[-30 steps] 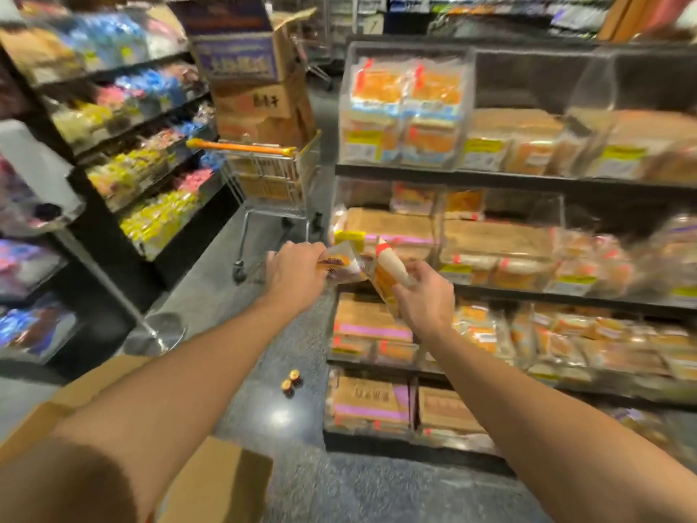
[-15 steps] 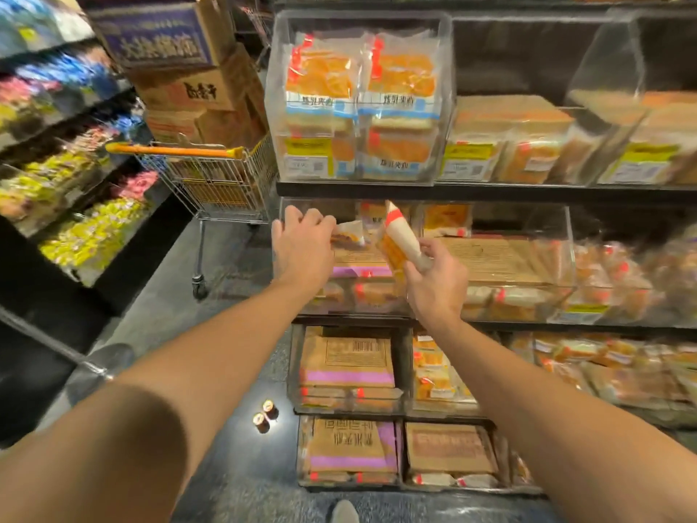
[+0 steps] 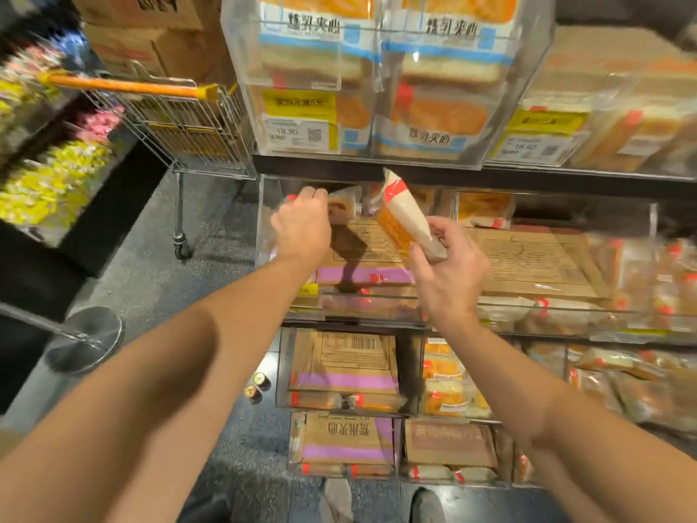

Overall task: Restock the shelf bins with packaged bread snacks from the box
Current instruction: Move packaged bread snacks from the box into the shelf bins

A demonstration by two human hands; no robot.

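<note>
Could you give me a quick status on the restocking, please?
Left hand holds a packet inside the bin. Right hand grips a second packet at its opening. Cardboard sheet lies below.

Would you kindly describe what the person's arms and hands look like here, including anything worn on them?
Both forearms are bare as far up as the view shows: no sleeves or cuffs in sight. The left hand and right hand wear no gloves, and no watch, bracelet or ring is visible on the wrists or fingers that show.
</note>
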